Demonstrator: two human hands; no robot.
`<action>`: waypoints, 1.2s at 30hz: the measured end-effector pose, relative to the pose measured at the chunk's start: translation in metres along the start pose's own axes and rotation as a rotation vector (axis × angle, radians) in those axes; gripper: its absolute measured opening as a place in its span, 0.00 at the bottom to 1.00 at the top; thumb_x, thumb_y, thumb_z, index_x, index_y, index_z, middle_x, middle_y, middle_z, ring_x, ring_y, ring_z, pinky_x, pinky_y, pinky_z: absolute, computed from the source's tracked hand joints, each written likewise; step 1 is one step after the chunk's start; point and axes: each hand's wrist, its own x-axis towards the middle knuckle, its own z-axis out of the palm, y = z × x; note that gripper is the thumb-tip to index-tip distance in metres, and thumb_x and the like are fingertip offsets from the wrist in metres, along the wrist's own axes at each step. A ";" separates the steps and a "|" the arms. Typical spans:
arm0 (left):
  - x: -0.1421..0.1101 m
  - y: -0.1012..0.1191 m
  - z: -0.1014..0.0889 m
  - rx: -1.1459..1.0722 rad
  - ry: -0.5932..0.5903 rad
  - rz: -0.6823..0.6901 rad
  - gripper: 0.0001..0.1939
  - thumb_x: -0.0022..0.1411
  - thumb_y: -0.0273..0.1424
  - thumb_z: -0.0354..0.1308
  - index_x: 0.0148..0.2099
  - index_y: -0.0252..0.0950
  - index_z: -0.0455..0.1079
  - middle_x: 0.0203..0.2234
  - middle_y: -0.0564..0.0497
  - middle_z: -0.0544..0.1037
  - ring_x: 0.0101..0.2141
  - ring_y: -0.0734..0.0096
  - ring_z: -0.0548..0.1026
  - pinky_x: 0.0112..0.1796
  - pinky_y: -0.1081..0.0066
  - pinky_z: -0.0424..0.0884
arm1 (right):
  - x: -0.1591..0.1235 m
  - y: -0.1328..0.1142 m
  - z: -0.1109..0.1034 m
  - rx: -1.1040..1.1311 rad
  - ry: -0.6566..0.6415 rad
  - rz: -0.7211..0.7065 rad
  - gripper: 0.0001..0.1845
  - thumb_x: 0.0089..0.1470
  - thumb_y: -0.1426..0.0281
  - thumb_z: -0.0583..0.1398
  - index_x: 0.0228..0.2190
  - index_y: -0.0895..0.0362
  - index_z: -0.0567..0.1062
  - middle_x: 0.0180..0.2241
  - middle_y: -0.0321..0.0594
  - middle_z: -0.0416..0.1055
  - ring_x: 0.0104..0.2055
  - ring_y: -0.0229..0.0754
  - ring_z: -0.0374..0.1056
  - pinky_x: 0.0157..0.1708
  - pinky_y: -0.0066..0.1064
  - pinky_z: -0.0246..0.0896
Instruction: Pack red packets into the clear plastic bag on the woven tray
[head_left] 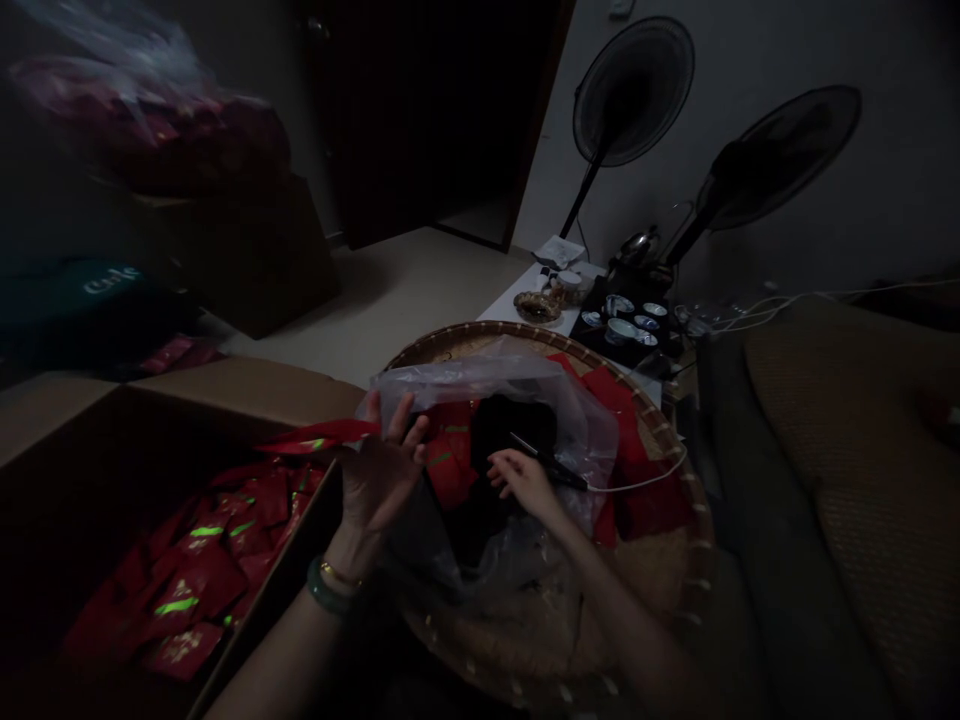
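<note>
My left hand [384,470], with a green bangle [328,592] at the wrist, is raised at the edge of the carton. Its thumb side grips a shiny red packet [319,437] that sticks out left over the carton; the exact grip is partly hidden. My right hand [525,483] has curled fingers around a slim black pen-like tool [559,470] with a pointed tip and a white cord [645,482]. Beneath both hands, a clear plastic bag [480,372] spreads over a round woven tray [525,650]. Red packets [450,460] and something black show inside the bag.
An open cardboard carton [255,390] at left contains many red packets [214,575]. More red sheets [637,480] lie on the tray's right side. Beyond stand a tea set [622,328] and two fans [634,90]. A stuffed plastic bag [187,130] sits on a box.
</note>
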 end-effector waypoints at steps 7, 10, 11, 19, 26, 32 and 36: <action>0.007 -0.029 -0.021 0.326 0.100 -0.087 0.23 0.46 0.40 0.64 0.45 0.39 0.69 0.41 0.47 0.75 0.37 0.68 0.73 0.35 0.72 0.68 | 0.007 0.010 0.055 -0.509 0.014 -0.182 0.21 0.43 0.74 0.61 0.42 0.55 0.69 0.31 0.39 0.73 0.33 0.41 0.68 0.33 0.30 0.61; 0.013 -0.039 -0.035 0.696 0.152 0.061 0.19 0.48 0.36 0.62 0.43 0.34 0.70 0.42 0.44 0.74 0.43 0.64 0.71 0.41 0.69 0.67 | 0.012 0.010 0.048 -0.308 0.010 -0.147 0.14 0.44 0.77 0.58 0.36 0.57 0.71 0.28 0.36 0.72 0.27 0.37 0.66 0.28 0.26 0.60; 0.015 -0.042 -0.039 0.776 0.151 0.104 0.21 0.49 0.35 0.61 0.45 0.34 0.69 0.43 0.43 0.74 0.44 0.63 0.71 0.43 0.68 0.66 | 0.011 0.009 0.043 -0.236 -0.001 -0.131 0.11 0.45 0.76 0.58 0.35 0.58 0.72 0.27 0.36 0.71 0.26 0.36 0.66 0.26 0.25 0.60; 0.009 -0.050 -0.039 1.341 -0.152 0.060 0.14 0.48 0.29 0.60 0.40 0.37 0.73 0.34 0.48 0.77 0.37 0.65 0.73 0.39 0.69 0.66 | -0.015 -0.023 -0.005 -0.410 -0.170 -0.397 0.08 0.51 0.73 0.56 0.32 0.56 0.76 0.28 0.37 0.69 0.31 0.37 0.65 0.32 0.28 0.60; -0.002 -0.070 -0.032 0.846 0.093 -0.111 0.12 0.43 0.35 0.63 0.25 0.33 0.66 0.16 0.56 0.70 0.19 0.77 0.68 0.22 0.78 0.61 | -0.013 -0.017 -0.004 -0.306 0.393 -0.393 0.21 0.50 0.66 0.58 0.47 0.56 0.69 0.41 0.45 0.70 0.43 0.45 0.66 0.43 0.37 0.62; -0.011 -0.084 -0.023 0.717 0.054 -0.199 0.14 0.38 0.34 0.66 0.26 0.32 0.68 0.16 0.57 0.70 0.19 0.79 0.67 0.22 0.79 0.61 | -0.019 -0.011 0.007 -0.314 0.434 -0.435 0.23 0.54 0.67 0.54 0.52 0.56 0.65 0.46 0.48 0.69 0.39 0.43 0.69 0.36 0.34 0.66; -0.013 -0.086 -0.021 0.738 -0.081 -0.271 0.12 0.41 0.33 0.64 0.28 0.30 0.72 0.18 0.54 0.73 0.21 0.76 0.68 0.24 0.77 0.63 | -0.022 -0.013 0.009 -0.332 0.433 -0.531 0.20 0.54 0.67 0.55 0.50 0.55 0.67 0.45 0.47 0.69 0.31 0.38 0.70 0.33 0.29 0.68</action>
